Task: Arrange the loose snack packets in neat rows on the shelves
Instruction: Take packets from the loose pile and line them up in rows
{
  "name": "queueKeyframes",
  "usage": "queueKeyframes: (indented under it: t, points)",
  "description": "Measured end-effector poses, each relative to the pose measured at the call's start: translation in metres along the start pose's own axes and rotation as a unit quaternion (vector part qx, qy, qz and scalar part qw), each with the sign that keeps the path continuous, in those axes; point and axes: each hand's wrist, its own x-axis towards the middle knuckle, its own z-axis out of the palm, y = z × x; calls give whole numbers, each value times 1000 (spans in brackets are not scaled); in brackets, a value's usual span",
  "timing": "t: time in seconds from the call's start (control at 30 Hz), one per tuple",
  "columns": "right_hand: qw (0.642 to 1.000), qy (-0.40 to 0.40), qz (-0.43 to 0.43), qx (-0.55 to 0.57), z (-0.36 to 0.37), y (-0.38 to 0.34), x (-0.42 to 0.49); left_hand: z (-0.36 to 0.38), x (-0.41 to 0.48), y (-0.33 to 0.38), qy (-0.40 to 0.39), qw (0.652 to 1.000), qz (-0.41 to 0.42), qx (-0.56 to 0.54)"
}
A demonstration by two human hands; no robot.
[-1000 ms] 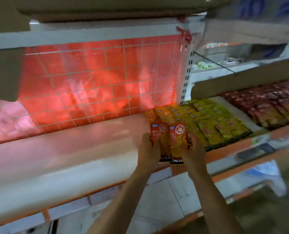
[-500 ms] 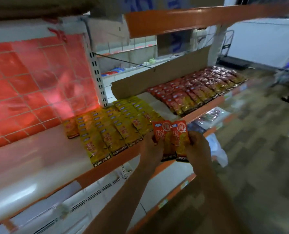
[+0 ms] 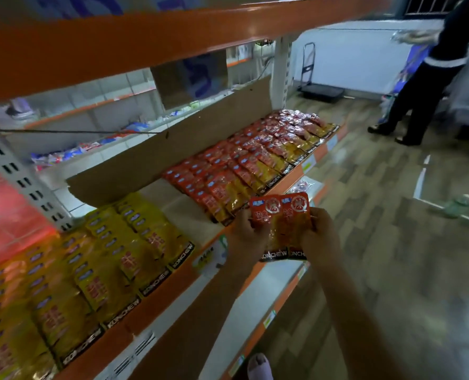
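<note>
The left hand [image 3: 248, 237] and right hand [image 3: 319, 237] each clasp one of two red-and-yellow foil snack packets [image 3: 281, 223], held side by side and upright, just off the front edge of the orange-edged white shelf [image 3: 170, 294]. On that shelf lie overlapping rows of yellow foil packets [image 3: 134, 242] and, further along, rows of red foil packets [image 3: 252, 160], with a bare strip between them. A brown cardboard strip [image 3: 173, 144] stands along the back.

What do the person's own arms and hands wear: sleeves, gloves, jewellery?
No sleeve shows: the left forearm and right forearm are bare to the frame edge. The left hand and right hand have no gloves. No watch, bracelet or ring is visible, though the picture is blurred.
</note>
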Motion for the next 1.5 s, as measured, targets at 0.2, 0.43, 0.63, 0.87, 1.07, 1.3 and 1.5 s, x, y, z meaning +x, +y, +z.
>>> queueKeyframes:
  t: [0.2,0.43,0.63,0.87,1.07,1.3,1.5]
  points:
    - [999,26,-22,1,-10,-22,104,54,95,35,-15,999,21,26]
    - [997,58,-50,7,-16,-35,197,94,178,61,3,998,43,38]
    - [997,59,-35,21,-9,-24,261,109,226,55,55,996,14,71]
    - [993,-8,-118,23,17,-42,334,116,272,47,139,986,-28,90]
    - [979,-99,-178,-19,25,-37,392,134,288,48,162,983,-39,81]
    - [965,-177,-192,-30,26,-10,421,161,279,47,193,968,-56,148]
    - [957,-206,-204,-12,30,2,419,173,269,48,245,932,-64,259]
